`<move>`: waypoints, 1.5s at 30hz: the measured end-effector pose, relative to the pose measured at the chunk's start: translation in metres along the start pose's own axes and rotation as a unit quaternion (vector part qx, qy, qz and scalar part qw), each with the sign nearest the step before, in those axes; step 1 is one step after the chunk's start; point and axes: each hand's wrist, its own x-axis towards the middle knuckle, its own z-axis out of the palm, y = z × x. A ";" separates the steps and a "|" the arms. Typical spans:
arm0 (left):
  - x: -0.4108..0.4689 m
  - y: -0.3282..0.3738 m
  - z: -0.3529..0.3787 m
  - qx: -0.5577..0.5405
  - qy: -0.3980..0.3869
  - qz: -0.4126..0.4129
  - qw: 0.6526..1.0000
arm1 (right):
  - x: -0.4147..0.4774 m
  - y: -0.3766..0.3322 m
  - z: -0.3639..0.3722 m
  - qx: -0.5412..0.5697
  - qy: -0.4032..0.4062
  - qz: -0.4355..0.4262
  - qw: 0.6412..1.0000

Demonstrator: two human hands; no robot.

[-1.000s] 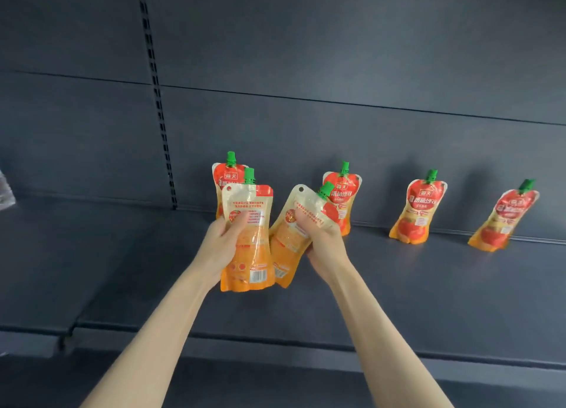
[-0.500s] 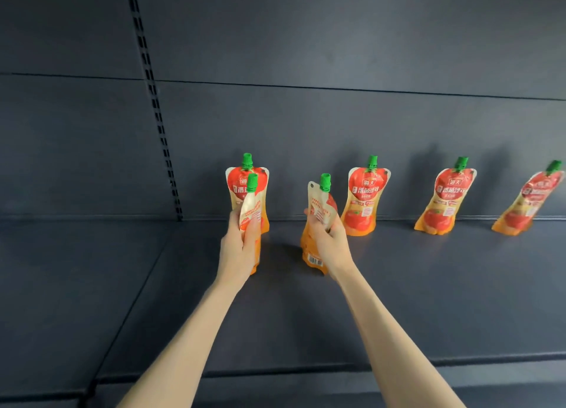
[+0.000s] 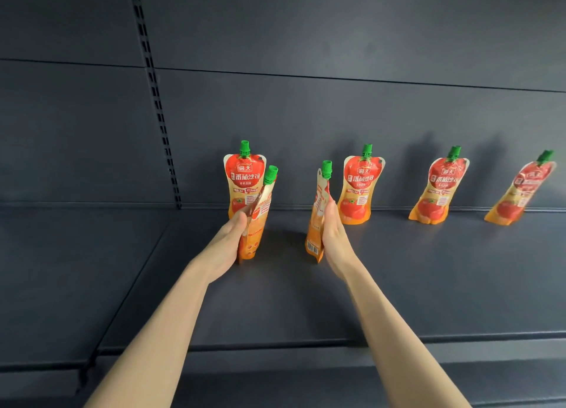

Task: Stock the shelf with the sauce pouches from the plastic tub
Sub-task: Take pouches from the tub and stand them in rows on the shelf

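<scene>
Two sauce pouches with green caps are turned edge-on toward me, their bottoms on the dark shelf (image 3: pixel 413 273). My left hand (image 3: pixel 226 244) holds the left pouch (image 3: pixel 258 221), which tilts right in front of a standing pouch (image 3: pixel 244 181). My right hand (image 3: pixel 335 239) holds the right pouch (image 3: pixel 318 221) from its right side, fingers stretched along it and thumb hidden. Several more pouches lean against the back wall, among them one (image 3: pixel 360 187) just right of my right hand. The plastic tub is out of view.
Two further pouches (image 3: pixel 439 190) (image 3: pixel 520 193) lean at the back right. A slotted upright strip (image 3: pixel 154 101) divides the back panel. The shelf's front lip (image 3: pixel 306 343) runs below my forearms.
Both pouches have gone from held up, backs facing me, down to the shelf surface and turned edge-on. My hands have spread apart and my view has moved closer.
</scene>
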 end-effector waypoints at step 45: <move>0.033 -0.010 -0.010 0.090 0.230 0.029 0.969 | 0.066 0.036 0.013 -0.148 0.122 -0.011 0.981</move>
